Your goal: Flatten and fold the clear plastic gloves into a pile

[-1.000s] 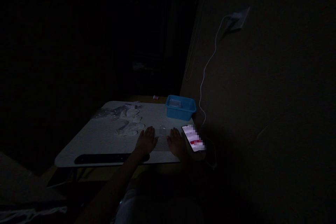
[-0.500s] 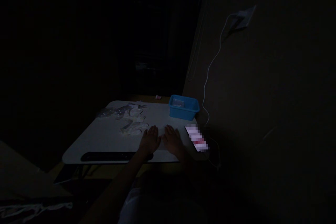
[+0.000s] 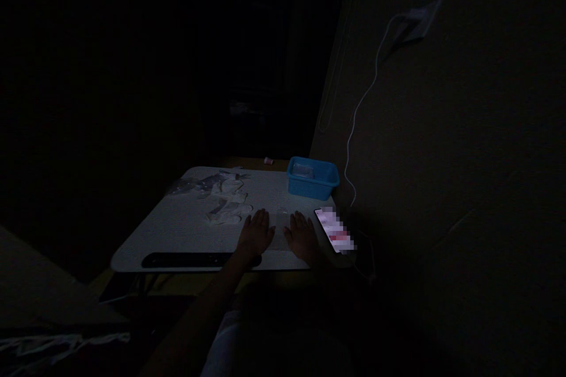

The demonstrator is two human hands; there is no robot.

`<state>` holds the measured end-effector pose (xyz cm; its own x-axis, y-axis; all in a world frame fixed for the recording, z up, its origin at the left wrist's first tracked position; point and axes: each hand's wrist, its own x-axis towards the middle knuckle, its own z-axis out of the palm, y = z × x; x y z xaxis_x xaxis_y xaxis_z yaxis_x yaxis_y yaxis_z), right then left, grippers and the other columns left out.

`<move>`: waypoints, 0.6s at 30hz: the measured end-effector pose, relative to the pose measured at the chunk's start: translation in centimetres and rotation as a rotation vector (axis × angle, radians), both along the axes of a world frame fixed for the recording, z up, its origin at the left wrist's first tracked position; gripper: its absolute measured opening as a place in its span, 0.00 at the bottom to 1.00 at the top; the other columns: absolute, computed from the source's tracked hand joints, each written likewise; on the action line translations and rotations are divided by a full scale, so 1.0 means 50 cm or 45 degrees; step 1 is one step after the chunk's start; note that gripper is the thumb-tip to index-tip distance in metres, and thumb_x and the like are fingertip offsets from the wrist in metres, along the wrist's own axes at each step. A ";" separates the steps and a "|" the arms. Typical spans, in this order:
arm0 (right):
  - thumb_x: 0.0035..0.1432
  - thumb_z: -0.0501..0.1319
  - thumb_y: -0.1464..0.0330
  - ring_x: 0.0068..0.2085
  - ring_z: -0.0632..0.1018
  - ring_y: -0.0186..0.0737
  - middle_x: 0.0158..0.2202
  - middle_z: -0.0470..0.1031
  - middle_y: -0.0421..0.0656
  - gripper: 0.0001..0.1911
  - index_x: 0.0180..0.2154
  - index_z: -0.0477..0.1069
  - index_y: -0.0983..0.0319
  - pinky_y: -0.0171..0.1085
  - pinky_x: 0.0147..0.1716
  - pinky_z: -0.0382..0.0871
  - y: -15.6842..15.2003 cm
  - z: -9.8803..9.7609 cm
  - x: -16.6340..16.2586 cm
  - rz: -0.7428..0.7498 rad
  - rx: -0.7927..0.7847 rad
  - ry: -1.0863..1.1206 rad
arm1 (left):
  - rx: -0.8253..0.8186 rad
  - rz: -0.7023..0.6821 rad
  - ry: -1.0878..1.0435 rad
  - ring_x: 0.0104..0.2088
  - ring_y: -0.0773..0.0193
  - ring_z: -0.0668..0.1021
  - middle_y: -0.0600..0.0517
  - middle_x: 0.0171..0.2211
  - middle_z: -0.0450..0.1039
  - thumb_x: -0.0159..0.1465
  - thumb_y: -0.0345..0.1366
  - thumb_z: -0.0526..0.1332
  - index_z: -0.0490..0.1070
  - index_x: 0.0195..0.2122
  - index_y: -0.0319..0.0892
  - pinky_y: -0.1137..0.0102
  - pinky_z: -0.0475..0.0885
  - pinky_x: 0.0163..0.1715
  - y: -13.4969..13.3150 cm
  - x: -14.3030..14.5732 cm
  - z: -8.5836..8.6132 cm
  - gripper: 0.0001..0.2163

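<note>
At the near edge of the dim table, left hand and right hand lie flat, open, palms down, gripping nothing. Faint clear sheet between them. Lit phone just right, blue basket behind.

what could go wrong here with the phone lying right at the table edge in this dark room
1. The lit phone lies at the right edge of the table, close beside the right hand; a sideways sweep could knock it off.
2. The white cable hangs from the wall down beside the phone; snagging it might drag the phone.
3. The room is dim: the clear item between the left hand and the right hand is hard to make out.
</note>
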<state>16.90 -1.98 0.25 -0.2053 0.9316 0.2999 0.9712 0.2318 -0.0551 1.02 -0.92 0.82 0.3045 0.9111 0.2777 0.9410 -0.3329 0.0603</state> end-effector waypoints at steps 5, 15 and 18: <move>0.61 0.41 0.58 0.60 0.55 0.49 0.59 0.53 0.57 0.29 0.56 0.56 0.71 0.48 0.56 0.43 -0.004 0.000 -0.002 -0.108 0.020 -0.005 | 0.007 0.004 -0.004 0.58 0.54 0.58 0.39 0.58 0.55 0.63 0.41 0.42 0.55 0.56 0.33 0.57 0.52 0.55 0.000 0.000 -0.001 0.24; 0.61 0.40 0.57 0.60 0.55 0.46 0.59 0.54 0.52 0.29 0.57 0.55 0.67 0.47 0.56 0.45 -0.003 -0.002 0.014 -0.059 0.000 0.028 | 0.012 0.006 0.004 0.58 0.54 0.58 0.39 0.58 0.55 0.64 0.41 0.41 0.55 0.57 0.34 0.56 0.53 0.54 0.002 -0.001 -0.002 0.23; 0.61 0.41 0.57 0.60 0.55 0.45 0.59 0.53 0.52 0.28 0.57 0.55 0.67 0.47 0.56 0.46 -0.002 -0.002 0.023 -0.039 0.001 0.026 | 0.030 -0.002 0.027 0.59 0.55 0.57 0.40 0.58 0.55 0.64 0.41 0.41 0.55 0.57 0.34 0.56 0.53 0.54 0.001 -0.001 -0.002 0.23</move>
<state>18.03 -2.08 0.16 -0.1708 0.9370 0.3047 0.9764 0.2024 -0.0749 0.97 -0.86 0.72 0.3122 0.9039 0.2925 0.9415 -0.3356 0.0321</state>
